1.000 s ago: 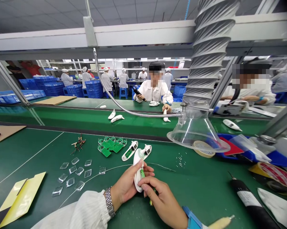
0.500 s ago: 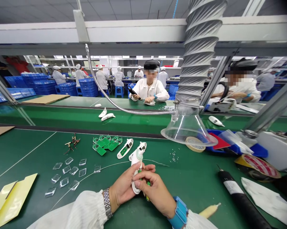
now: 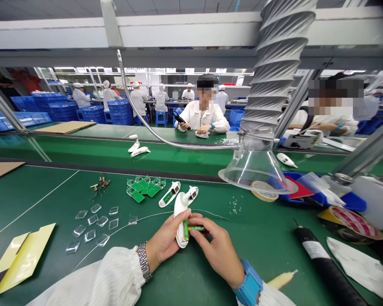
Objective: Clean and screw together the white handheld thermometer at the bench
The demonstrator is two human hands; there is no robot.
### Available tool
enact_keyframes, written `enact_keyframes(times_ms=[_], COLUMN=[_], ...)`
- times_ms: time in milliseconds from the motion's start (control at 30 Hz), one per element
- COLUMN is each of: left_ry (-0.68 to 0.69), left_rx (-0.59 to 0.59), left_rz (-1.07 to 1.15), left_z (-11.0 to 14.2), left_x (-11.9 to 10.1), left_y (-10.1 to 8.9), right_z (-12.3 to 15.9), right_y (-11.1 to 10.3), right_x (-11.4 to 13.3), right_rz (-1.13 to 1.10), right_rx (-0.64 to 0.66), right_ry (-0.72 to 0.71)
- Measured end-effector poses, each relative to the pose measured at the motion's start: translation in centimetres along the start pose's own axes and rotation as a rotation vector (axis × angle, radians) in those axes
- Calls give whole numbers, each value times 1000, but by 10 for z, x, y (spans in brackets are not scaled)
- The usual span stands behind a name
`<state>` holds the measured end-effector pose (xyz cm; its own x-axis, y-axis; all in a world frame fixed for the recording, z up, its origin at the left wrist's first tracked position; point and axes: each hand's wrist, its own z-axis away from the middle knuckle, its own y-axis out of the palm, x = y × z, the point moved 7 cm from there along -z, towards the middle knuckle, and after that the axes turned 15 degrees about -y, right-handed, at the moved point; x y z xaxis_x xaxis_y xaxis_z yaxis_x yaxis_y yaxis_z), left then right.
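My left hand (image 3: 165, 239) is closed around a white handheld thermometer (image 3: 180, 205), its pale green tip pointing up and away from me. A green battery (image 3: 185, 230) lies lengthwise in its open side. My right hand (image 3: 217, 245) pinches a second green battery (image 3: 197, 228), held crosswise with its end against the thermometer's side. Just beyond, two opened thermometer housings lie on the green bench: one housing (image 3: 170, 194) shows a green board inside, and the other housing (image 3: 193, 195) is partly hidden behind the held thermometer.
Green circuit boards (image 3: 136, 196), small wired parts (image 3: 102, 185) and clear plastic windows (image 3: 90, 236) lie left. An extraction hood (image 3: 258, 170) hangs over the bench. At right are a blue tray (image 3: 353, 204), tape (image 3: 350, 223) and a black screwdriver (image 3: 325, 263). A co-worker (image 3: 204, 112) sits opposite.
My right hand has turned the second battery crosswise beside the thermometer and opened away from its side. The first battery in the thermometer now shows clearly. The view has shifted slightly.
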<state>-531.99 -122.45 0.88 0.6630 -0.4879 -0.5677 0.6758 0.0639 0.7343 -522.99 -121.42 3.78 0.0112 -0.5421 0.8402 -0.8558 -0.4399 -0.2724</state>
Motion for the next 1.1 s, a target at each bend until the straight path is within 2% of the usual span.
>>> enact_keyframes(times_ms=[67, 133, 333, 433, 533, 700, 967, 1100], left_ry=[-4, 7, 25, -24, -56, -91, -52, -14], left_rx=[-22, -27, -34, -26, 13, 37, -10, -77], left_rz=[-14, -13, -6, -19, 4, 12, -72, -103], left_z=[1, 2, -2, -3, -3, -3, -3, -5], left_x=[-1, -2, 1, 6, 6, 5, 5, 8], left_y=[0, -1, -4, -3, -1, -2, -1, -3], right_z=[0, 1, 2, 3, 1, -1, -2, -1], right_y=[3, 3, -13, -13, -17, -28, -17, -8], right_x=[6, 11, 19, 20, 16, -3, 7, 7], right_rz=[216, 324, 476, 516, 405, 99, -251, -397], right_rx=[86, 123, -61, -70, -108, -246, -288, -290], right_ry=[-108, -174, -247, -228, -157, 90, 116, 137])
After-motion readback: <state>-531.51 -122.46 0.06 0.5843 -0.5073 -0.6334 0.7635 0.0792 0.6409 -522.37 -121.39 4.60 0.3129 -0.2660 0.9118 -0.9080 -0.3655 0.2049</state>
